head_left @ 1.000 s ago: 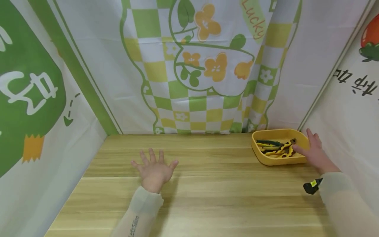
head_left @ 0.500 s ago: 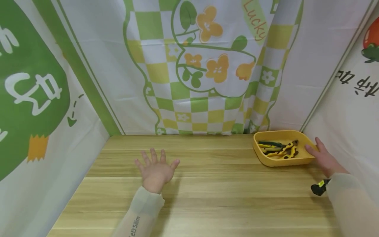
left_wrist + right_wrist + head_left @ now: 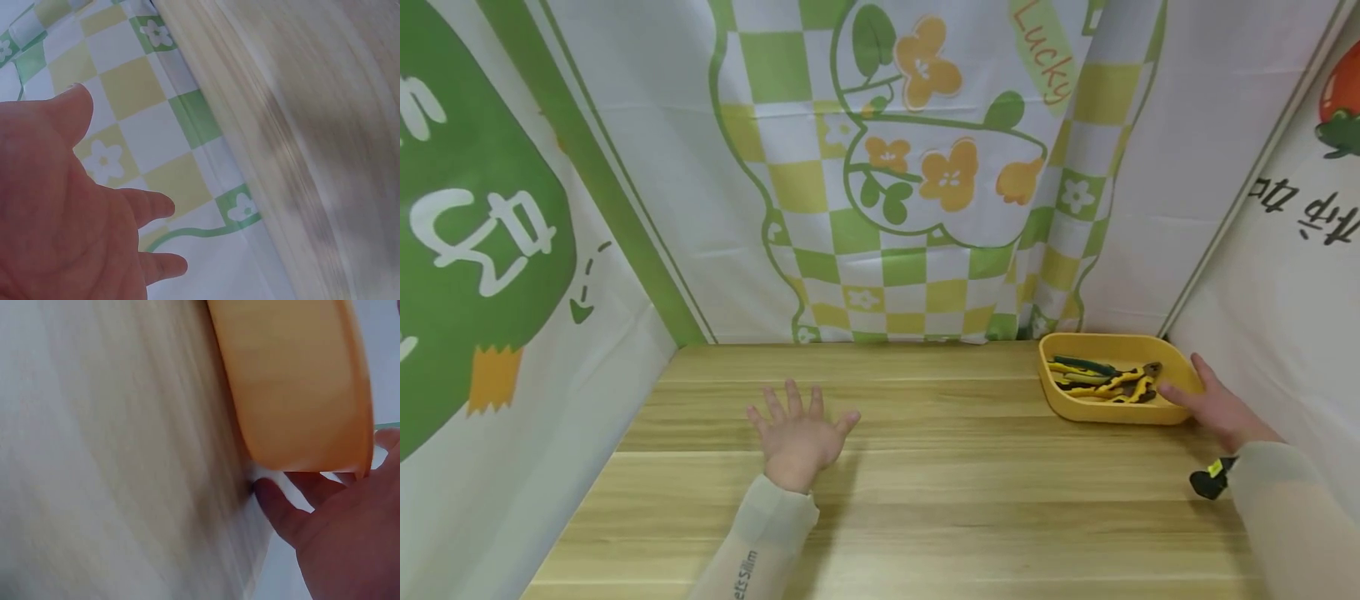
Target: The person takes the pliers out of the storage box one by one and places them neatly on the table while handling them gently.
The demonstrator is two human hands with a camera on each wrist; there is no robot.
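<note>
A yellow plastic tray (image 3: 1112, 412) stands at the far right of the table in the head view. Inside it lie several pliers (image 3: 1105, 383) with yellow-and-black and dark green handles. My right hand (image 3: 1221, 410) grips the tray's right end, with the thumb over the rim and the fingers on the outside. The right wrist view has the tray's orange-looking side wall (image 3: 294, 387) with fingers (image 3: 281, 509) against its end, one low by the tabletop. Well to the left, my left hand (image 3: 801, 442) is spread with straight fingers and holds nothing.
The wooden table (image 3: 925, 500) meets a hanging cloth (image 3: 910, 283) with green and yellow checks at the back. White printed cloth walls stand left and right (image 3: 1285, 317). A black device (image 3: 1210, 479) hangs at the right wrist.
Over the last second the tray and right hand have shifted slightly right, then settled. The right thumb now lies at the tray's rim. The left hand stays spread, nearly still.
</note>
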